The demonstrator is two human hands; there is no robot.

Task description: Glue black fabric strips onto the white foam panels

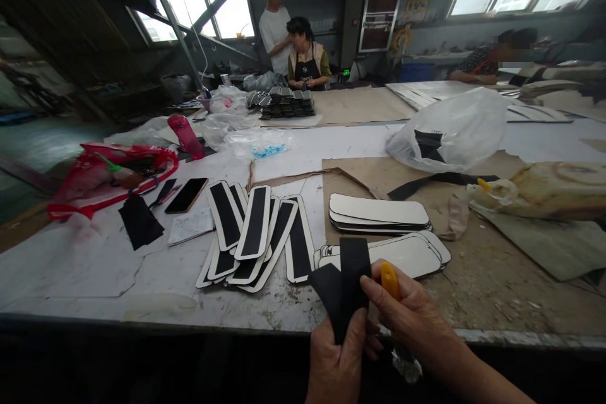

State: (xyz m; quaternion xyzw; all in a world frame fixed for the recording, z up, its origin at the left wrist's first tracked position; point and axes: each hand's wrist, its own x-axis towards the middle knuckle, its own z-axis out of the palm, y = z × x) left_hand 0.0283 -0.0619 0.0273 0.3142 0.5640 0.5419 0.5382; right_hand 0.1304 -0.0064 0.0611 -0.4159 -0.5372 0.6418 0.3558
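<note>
You've got left hand and right hand close together, both clamped on black strip material, yellow-handled tool tucked into the right, by the tabletop!

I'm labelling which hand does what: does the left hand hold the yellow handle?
No, the yellow handle is tucked in the right hand; the left hand pinches black material.

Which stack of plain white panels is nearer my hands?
The front, fanned stack of white rounded panels, partly hidden by the flat black material you hold; the other, neater stack lies farther back.
</note>
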